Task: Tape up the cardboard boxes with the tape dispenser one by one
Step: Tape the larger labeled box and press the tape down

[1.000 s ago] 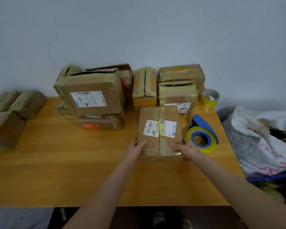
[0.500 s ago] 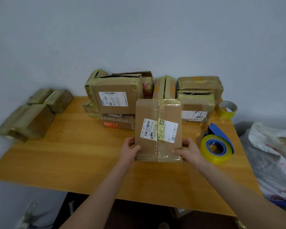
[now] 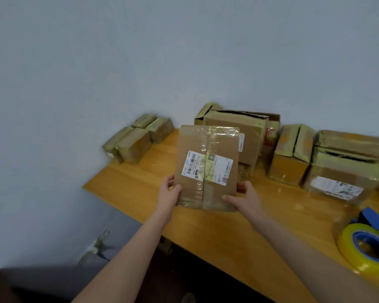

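Both hands hold a flat taped cardboard box [image 3: 207, 167] upright above the wooden table [image 3: 228, 232]. Left hand [image 3: 169, 194] grips its lower left edge, thumb on the front; right hand [image 3: 245, 199] grips the lower right corner, thumb across the front. Tape dispenser [image 3: 368, 243] with yellow roll lies well right of the right hand. Stacked boxes [image 3: 239, 136] stand behind the hands; taped boxes [image 3: 136, 141] sit beyond the left hand.

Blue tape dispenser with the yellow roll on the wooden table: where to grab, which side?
Probably the blue frame jutting beyond the far side of the yellow roll, taken from above: the blue tape dispenser lies flat on the wooden table, roll face up, frame exposed.
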Available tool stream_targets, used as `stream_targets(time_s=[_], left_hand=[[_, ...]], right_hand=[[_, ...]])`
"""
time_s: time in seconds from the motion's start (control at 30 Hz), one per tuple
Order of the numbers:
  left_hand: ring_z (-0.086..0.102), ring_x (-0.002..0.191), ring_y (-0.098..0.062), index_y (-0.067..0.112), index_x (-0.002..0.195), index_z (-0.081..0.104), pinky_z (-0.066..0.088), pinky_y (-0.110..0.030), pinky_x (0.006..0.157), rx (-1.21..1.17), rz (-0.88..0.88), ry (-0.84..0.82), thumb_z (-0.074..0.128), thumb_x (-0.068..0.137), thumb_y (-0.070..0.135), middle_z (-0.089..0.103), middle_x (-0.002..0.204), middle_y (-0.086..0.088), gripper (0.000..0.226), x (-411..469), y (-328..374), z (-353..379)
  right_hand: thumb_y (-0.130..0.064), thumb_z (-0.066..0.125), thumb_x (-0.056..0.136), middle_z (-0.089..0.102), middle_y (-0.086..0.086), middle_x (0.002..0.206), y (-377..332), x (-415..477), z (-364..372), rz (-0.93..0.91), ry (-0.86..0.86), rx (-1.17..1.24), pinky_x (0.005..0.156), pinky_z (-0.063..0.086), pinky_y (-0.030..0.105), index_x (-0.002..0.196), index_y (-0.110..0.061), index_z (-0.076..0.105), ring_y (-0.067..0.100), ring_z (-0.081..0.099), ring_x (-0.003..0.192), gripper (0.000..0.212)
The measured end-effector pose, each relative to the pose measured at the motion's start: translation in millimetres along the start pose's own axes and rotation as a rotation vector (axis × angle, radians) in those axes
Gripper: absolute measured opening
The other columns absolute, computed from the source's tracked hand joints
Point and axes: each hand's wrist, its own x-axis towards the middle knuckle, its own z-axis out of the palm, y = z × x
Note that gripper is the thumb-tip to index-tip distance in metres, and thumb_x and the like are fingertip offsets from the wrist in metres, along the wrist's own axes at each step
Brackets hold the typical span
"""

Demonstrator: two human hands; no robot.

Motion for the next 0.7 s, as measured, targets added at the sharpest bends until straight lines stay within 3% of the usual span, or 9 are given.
stream_targets(time_s=[0.3,0.47,0.6,0.7], left_hand=[[0.055,0.085,-0.011,0.014,0.135,0.044,0.044,-0.024,0.063,-0.001,0.030,0.078,0.052,0.094,0.011,0.057,0.113,-0.007,0.041,124,12,-108],[0.056,0.102,-0.019,0.016,0.139,0.044,0.046,-0.024,0.069,0.034,0.013,0.024,0.056,0.091,0.010,0.056,0.125,-0.008,0.050,222,19,-173],[0.055,0.112,-0.021,0.016,0.142,0.044,0.047,-0.023,0.076,0.104,0.052,-0.035,0.056,0.089,0.007,0.055,0.131,-0.006,0.055,288,42,-201],[0.056,0.108,-0.017,0.016,0.142,0.043,0.049,-0.027,0.084,0.119,0.083,-0.043,0.057,0.089,0.007,0.057,0.131,-0.004,0.055,331,65,-207]], right_hand=[[-0.022,0.078,0.081,0.054,-0.015,0.100,-56,88,136,-0.055,-0.049,-0.023,0.077,0.054,0.032,0.111,-0.020,0.047,0.009,0.057,0.092,0.043],[-0.017,0.077,0.081,0.059,-0.007,0.099,-86,148,219,0.024,0.005,0.051,0.072,0.055,0.033,0.110,-0.017,0.049,0.012,0.060,0.088,0.040],[-0.017,0.074,0.084,0.061,-0.003,0.103,-114,194,257,0.093,0.039,0.113,0.088,0.056,0.046,0.114,-0.018,0.050,0.020,0.063,0.097,0.038],[-0.015,0.073,0.085,0.062,0.000,0.111,-136,230,275,0.092,0.091,0.173,0.088,0.054,0.044,0.117,-0.020,0.050,0.021,0.062,0.100,0.039]])
